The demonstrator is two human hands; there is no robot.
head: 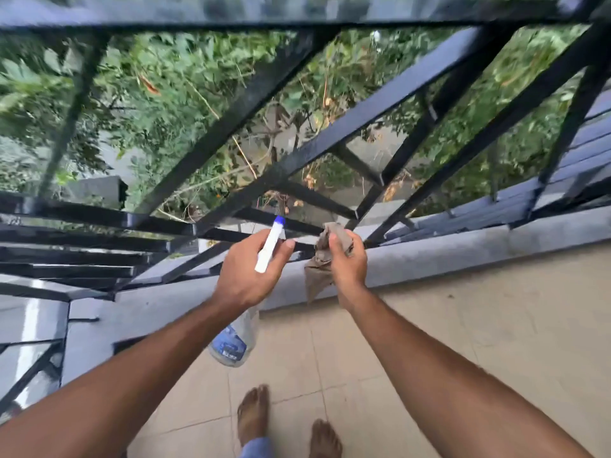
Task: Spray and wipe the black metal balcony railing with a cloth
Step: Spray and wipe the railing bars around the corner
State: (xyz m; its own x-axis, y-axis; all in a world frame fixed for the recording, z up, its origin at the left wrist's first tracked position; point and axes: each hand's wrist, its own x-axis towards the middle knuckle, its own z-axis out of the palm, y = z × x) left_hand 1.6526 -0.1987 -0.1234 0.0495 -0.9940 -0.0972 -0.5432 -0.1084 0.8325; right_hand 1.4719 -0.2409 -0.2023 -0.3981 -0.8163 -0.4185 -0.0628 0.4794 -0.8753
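- Beige floor tiles [463,325] and a grey ledge [463,249] edge the balcony, with greenery below.
- Black railing [330,137] stands just ahead of both hands, its slanted bars running up to the right.
- Left hand [251,269] grips the spray bottle [234,338], nozzle aimed forward at the lower bars.
- Right hand [347,262] clutches the bunched cloth [317,272], nearer the bars; the wipe should probably follow their length.

railing [330,140]: black and shiny
spray bottle [236,338]: see-through, with a white top, a blue tip and a blue label
cloth [317,276]: dull grey-brown, no pattern
floor [429,325]: pale sandy tiles with thin lines between them
ledge [446,252]: grey
plants [165,94]: green leaves, a few brown ones
trouser leg [256,447]: blue
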